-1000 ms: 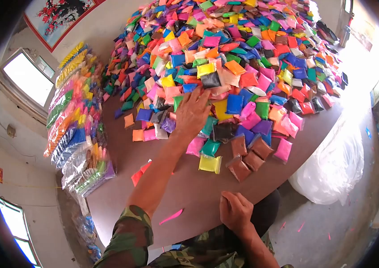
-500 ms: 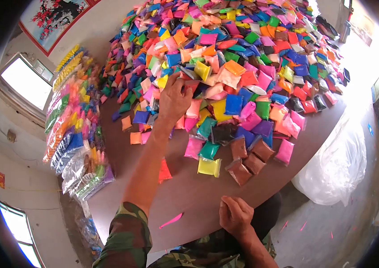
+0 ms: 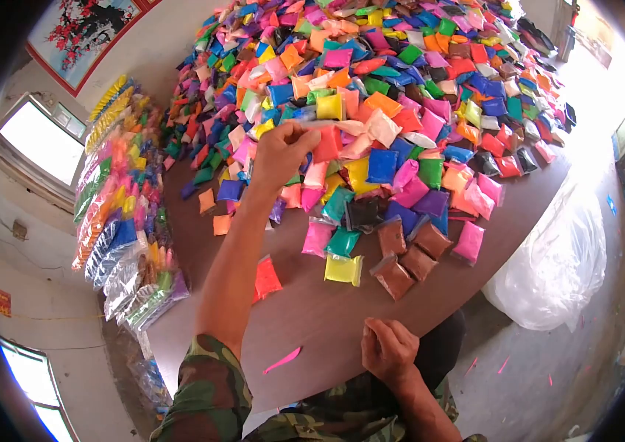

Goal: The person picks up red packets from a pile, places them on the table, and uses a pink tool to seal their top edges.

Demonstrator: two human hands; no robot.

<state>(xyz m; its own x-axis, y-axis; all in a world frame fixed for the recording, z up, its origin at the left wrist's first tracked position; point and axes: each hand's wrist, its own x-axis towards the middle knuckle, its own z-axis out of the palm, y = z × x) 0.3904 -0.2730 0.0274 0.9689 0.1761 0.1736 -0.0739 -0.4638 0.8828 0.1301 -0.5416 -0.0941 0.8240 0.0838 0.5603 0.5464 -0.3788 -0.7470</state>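
Reaching over the near side of a big heap of packets (image 3: 401, 70), my left hand (image 3: 283, 153) has thumb and fingers pinched on a red packet (image 3: 327, 144). A blue packet (image 3: 382, 166) and a yellow packet (image 3: 329, 107) lie close by in the heap. My right hand (image 3: 390, 348) is closed at the table's near edge; whatever its fingers may hold is hidden. Between my arms and the heap lie a lone red-orange packet (image 3: 267, 278), a yellow packet (image 3: 343, 270) and several brown packets (image 3: 393, 276). A pink plastic tool (image 3: 283, 360) rests near my left sleeve.
The brown table (image 3: 312, 317) has a curved right edge. Stacked bags of coloured packets (image 3: 117, 214) line its left side. A large clear plastic bag (image 3: 548, 272) hangs beside the right edge, and pink bits lie on the floor (image 3: 518, 398).
My left hand has shifted slightly, and the red packet in its fingers now shows upright and clear of the packets around it. My right hand stays closed in nearly the same place.
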